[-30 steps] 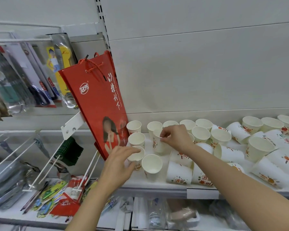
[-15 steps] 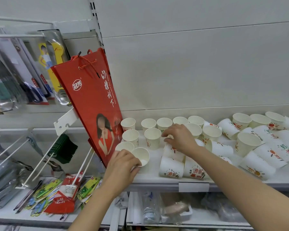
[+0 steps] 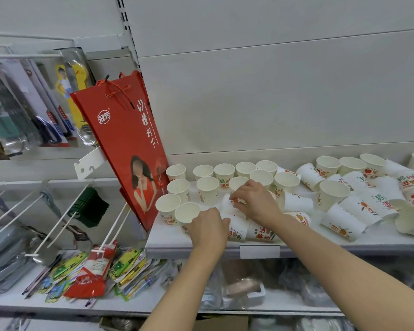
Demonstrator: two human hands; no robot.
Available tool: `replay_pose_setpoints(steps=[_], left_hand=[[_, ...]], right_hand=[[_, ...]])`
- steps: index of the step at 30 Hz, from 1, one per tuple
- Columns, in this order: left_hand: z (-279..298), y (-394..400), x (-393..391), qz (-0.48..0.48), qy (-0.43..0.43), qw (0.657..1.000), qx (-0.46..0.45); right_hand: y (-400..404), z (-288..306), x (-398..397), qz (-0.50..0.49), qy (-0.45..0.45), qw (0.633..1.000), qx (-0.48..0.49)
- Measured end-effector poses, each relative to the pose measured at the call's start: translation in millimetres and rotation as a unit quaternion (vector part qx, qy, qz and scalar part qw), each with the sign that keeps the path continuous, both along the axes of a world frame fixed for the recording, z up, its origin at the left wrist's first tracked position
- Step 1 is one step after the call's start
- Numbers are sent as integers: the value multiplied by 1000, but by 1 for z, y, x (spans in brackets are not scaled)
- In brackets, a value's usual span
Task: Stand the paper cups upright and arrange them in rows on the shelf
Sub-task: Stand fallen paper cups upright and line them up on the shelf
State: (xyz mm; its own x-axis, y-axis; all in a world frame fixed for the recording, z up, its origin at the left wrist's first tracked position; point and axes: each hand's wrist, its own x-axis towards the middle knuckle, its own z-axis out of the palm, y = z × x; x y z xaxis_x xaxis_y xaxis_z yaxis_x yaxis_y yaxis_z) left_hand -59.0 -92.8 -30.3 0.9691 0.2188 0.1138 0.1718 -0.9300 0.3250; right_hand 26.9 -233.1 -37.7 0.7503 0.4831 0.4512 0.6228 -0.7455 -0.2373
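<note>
Left of fingers (image 3: 210,217): upright cups (image 3: 188,212), red bag (image 3: 127,149).
Right: toppled cups (image 3: 344,222).
Front: bare shelf edge (image 3: 167,237).

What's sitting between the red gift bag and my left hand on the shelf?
In the head view, two upright paper cups stand at the shelf front between the red gift bag and your left hand.

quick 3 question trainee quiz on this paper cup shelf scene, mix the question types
1. True or false: every paper cup on the shelf already stands upright.
2. What does the right hand grip? A) a tipped cup B) the red gift bag C) a price tag
3. Fill in: the upright cups stand at the shelf's ___ end.

Key: 1 false; many cups lie on their sides. 2 A. 3 left, beside the bag; the left hand is near there.
</note>
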Motion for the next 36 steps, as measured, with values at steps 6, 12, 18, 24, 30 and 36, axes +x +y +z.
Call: replay_pose_setpoints(steps=[6,12,18,24,30,36], left_hand=[[22,7,5,25,-29,995,-95],[36,32,26,-45,-41,998,-25],[25,51,47,-63,-48,996,-29],[10,61,54,-78,-54,995,20],[9,75,50,-119,-91,989,-2],[4,91,38,-144,-122,982,2]], right_hand=[[1,8,10,18,-12,999,-37],[10,27,28,45,53,970,-231],[14,27,39,13,92,975,-200],[10,41,30,-28,156,983,-98],[13,33,-14,-74,108,991,20],[34,11,-49,-67,55,996,25]])
